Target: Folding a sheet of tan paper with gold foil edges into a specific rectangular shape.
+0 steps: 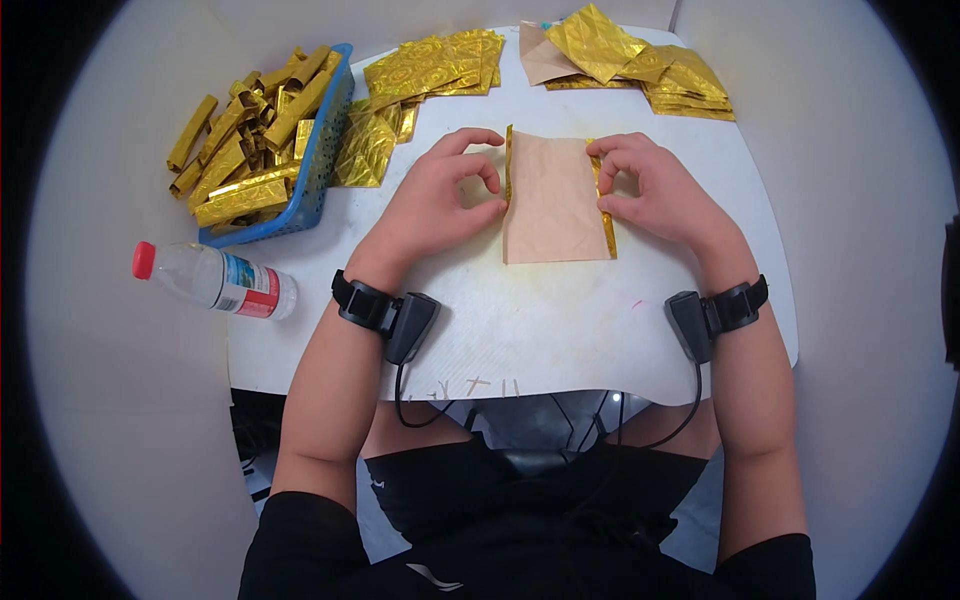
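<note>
A sheet of gold foil paper [558, 200] lies plain tan side up in front of me, its two long sides turned up as narrow gold strips. My left hand [440, 195] is curled at its left side, thumb and fingertips against the turned-up edge and spaced along it. At the opposite side, my right hand [655, 185] is curled too, with fingertips and thumb on the right gold strip. Each wrist wears a black strapped device with a cable.
A blue basket [318, 160] heaped with folded gold paper pieces [240, 150] stands at left. Nearby, a clear bottle [220, 280] with a red cap lies tilted. Stacks of gold sheets [435, 65] and more gold sheets [690, 80] lie along the back of the white table [560, 330].
</note>
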Motion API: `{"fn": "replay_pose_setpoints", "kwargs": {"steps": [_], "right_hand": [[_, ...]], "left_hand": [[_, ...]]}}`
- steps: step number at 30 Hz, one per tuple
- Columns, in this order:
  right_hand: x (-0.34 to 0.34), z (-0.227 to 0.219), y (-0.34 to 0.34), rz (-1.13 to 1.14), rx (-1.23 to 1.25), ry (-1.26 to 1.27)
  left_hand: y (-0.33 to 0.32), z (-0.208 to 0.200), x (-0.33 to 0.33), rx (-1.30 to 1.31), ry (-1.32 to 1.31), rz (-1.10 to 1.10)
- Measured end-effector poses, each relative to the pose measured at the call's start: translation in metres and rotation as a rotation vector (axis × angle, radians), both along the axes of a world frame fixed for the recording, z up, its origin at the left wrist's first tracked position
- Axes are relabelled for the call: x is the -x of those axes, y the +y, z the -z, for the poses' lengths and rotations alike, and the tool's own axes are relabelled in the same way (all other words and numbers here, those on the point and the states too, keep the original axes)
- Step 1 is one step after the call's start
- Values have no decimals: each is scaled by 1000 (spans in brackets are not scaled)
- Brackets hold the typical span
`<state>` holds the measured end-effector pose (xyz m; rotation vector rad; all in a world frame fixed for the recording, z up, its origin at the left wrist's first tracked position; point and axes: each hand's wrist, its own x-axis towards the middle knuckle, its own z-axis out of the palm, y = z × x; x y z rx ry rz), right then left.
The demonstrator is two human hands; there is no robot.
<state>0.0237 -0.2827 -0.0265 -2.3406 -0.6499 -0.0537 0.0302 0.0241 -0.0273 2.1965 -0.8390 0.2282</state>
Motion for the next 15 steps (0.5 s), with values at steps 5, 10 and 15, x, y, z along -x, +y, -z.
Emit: {"fn": "replay_pose_setpoints", "kwargs": {"steps": [5,10,15], "right_hand": [[-1,2,-1,-6,4,7],[-1,1,-1,-7,10,6],[4,-3,-2,-15,42,15]], "left_hand": [[1,-2,0,-54,64,33],[0,-1,1,-49,33,36],[-1,-1,2,-84,163,82]]}}
